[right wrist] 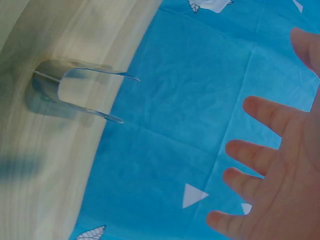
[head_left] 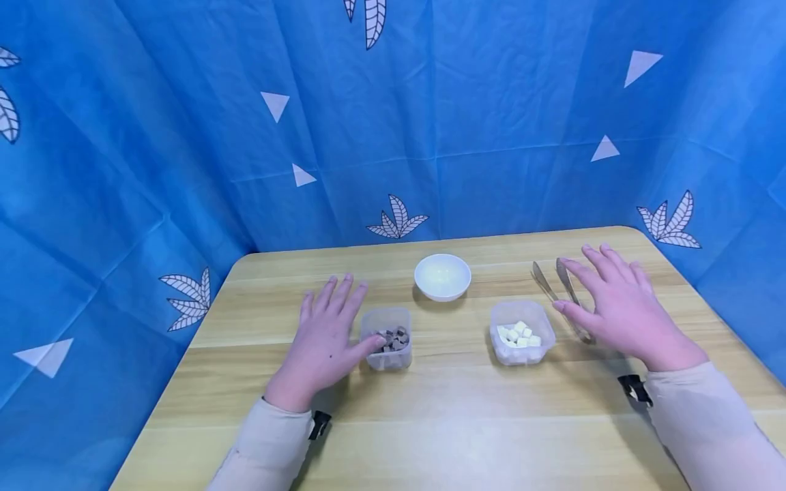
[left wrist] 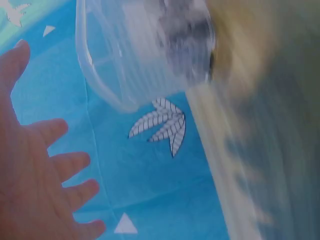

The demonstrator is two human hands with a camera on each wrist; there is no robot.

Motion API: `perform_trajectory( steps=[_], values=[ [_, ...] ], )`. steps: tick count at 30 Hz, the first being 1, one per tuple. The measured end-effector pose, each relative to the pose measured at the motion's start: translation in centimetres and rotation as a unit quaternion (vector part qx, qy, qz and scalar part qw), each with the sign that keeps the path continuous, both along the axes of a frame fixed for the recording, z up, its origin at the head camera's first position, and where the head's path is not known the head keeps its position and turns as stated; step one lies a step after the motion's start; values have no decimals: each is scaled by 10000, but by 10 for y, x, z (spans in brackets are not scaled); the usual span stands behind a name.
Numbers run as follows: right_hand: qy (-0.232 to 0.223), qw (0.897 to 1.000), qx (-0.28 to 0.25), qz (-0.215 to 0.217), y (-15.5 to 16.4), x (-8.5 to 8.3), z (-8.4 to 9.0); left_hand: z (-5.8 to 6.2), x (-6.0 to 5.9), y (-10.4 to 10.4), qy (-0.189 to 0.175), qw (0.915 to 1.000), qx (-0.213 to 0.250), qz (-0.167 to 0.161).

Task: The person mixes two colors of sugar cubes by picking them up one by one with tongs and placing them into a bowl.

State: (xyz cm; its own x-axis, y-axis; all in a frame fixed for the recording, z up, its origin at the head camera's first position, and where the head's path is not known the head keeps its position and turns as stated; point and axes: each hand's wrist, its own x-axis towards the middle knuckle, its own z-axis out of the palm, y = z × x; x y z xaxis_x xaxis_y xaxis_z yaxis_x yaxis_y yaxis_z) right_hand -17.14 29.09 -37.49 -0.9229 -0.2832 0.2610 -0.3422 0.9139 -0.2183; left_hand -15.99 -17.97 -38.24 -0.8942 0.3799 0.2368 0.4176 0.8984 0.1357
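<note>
My left hand (head_left: 322, 334) lies flat on the wooden table (head_left: 454, 416) with fingers spread, its thumb touching a small clear tub of dark brown pieces (head_left: 388, 339). That tub (left wrist: 145, 47) fills the top of the left wrist view, with the spread left hand (left wrist: 40, 185) beside it. My right hand (head_left: 614, 307) hovers open over metal tongs (head_left: 561, 290) lying on the table, holding nothing. In the right wrist view the tongs (right wrist: 75, 95) lie apart from the spread fingers (right wrist: 260, 155). A clear tub of white cubes (head_left: 522, 332) sits left of the right hand. A white bowl (head_left: 442, 276) stands behind both tubs.
Blue cloth with white leaf and triangle prints (head_left: 393, 116) hangs behind and on both sides of the table. Bare table surface stretches in front of the tubs toward me.
</note>
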Motion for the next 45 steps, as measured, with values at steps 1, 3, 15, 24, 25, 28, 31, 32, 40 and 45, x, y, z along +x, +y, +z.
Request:
perform_trajectory(
  steps=[1,3,15,24,25,28,31,32,40,45],
  values=[
    [-14,10000,-28,18,1,-2,0,0,0,2,-1,10000,6,-50],
    [-123,9999,-67,6,1,-7,-1,1,1,5,-6,9999,27,-138],
    [-1267,9904,-534,-171,10,-28,-17,14,10,39,-470,9935,618,-830],
    [-1702,9833,-634,-133,16,-32,-34,12,21,101,-1555,9641,1809,-1163],
    [-1753,9824,-619,-159,17,-33,-34,9,22,109,-1703,9580,1974,-1198],
    [-1865,9804,-604,-207,18,-33,-36,-1,21,131,-2188,9348,2490,-1274],
    [-1926,9794,-570,-228,20,-33,-37,-14,18,151,-2694,9058,3032,-1224],
    [-1936,9792,-562,-235,21,-33,-37,-18,17,157,-2827,8963,3202,-1190],
    [-1969,9785,-489,-359,25,-37,-46,-42,8,196,-3302,8494,4062,-665],
    [-2120,9749,-541,-419,23,-38,-49,-51,1,209,-3329,8400,4262,-448]
  ],
)
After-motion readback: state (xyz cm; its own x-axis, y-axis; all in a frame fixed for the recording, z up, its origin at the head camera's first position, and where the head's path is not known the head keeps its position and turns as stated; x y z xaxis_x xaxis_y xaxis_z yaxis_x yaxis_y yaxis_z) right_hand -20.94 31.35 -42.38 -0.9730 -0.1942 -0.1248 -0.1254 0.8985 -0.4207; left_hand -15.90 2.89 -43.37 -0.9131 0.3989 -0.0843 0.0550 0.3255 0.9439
